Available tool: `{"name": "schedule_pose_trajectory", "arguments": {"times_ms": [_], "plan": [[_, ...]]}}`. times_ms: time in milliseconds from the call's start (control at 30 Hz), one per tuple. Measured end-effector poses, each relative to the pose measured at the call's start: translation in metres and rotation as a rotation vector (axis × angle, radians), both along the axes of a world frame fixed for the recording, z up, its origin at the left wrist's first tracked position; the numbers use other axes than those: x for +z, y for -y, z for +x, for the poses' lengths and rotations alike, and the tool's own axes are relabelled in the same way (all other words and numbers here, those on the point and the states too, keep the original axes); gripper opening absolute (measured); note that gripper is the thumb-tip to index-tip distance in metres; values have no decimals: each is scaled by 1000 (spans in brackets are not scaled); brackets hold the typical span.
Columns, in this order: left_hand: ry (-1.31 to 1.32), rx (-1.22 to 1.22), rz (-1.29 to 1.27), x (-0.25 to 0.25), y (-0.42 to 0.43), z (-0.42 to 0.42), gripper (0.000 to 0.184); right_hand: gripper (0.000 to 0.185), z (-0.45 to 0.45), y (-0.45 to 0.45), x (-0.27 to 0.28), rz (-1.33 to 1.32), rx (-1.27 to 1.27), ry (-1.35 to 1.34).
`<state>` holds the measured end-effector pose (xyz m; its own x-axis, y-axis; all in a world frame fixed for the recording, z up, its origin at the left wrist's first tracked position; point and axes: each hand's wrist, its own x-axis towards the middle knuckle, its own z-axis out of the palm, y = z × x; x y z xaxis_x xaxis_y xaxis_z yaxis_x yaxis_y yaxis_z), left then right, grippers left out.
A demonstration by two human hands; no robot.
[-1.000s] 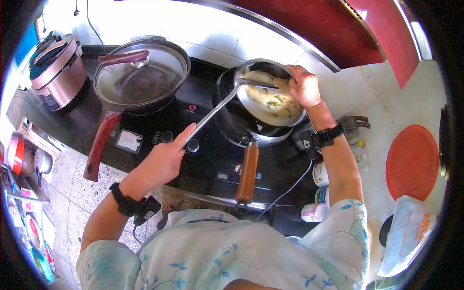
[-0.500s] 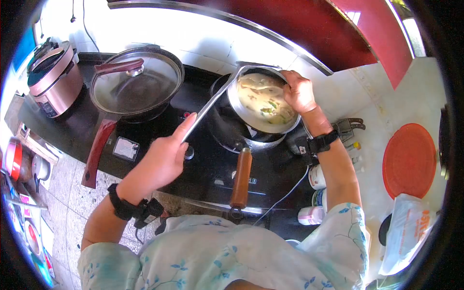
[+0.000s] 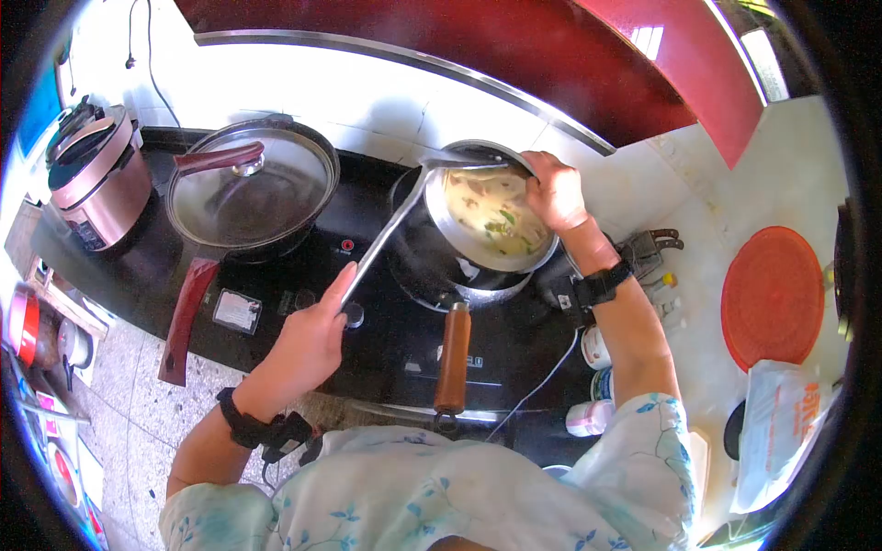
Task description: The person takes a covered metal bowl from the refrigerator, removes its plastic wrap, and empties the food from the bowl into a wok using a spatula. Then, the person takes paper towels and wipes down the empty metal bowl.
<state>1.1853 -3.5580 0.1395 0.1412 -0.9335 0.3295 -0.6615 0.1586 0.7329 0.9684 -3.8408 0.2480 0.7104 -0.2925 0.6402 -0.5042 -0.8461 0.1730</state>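
My left hand is closed around the handle of a long metal utensil, whose head lies at the upper rim of a metal bowl. With fingers wrapped over the bowl's upper right rim, my right hand holds it tilted above a dark pot. Inside the bowl is a pale, creamy food with green pieces. The pot stands on the black stove, its wooden handle pointing towards my body. The bowl hides much of the pot's inside.
A lidded pan stands at the left, its red handle pointing towards me. Further left is a pink cooker. Jars, a cable and knives lie to the right. A red hood hangs above.
The utensil's head has moved from over the food to the bowl's upper rim. Both hands and the bowl sit slightly lower and further left in view, as the whole view has shifted.
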Motion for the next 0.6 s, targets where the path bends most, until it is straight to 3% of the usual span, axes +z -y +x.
{"name": "schedule_pose_trajectory", "arguments": {"times_ms": [67, 300, 367, 433, 500, 600], "plan": [[0, -21, 21, 1, 8, -6, 65, 33, 1, -1, -2, -110, 97, 58], [167, -4, 72, -1, 39, -17, 66, 30, 5, -13, -5, -110, 165, 49], [289, 17, 165, 10, 46, -10, 66, 31, 3, -4, -8, -100, 132, 43], [169, -88, 152, 30, 51, 7, 61, 30, 2, 2, -9, -105, 171, -22], [181, -114, 314, 56, 59, 19, 58, 30, 2, 8, -8, -120, 171, -80], [223, -160, 355, 63, 72, 35, 57, 28, 1, 20, -9, -113, 230, -74]]}}
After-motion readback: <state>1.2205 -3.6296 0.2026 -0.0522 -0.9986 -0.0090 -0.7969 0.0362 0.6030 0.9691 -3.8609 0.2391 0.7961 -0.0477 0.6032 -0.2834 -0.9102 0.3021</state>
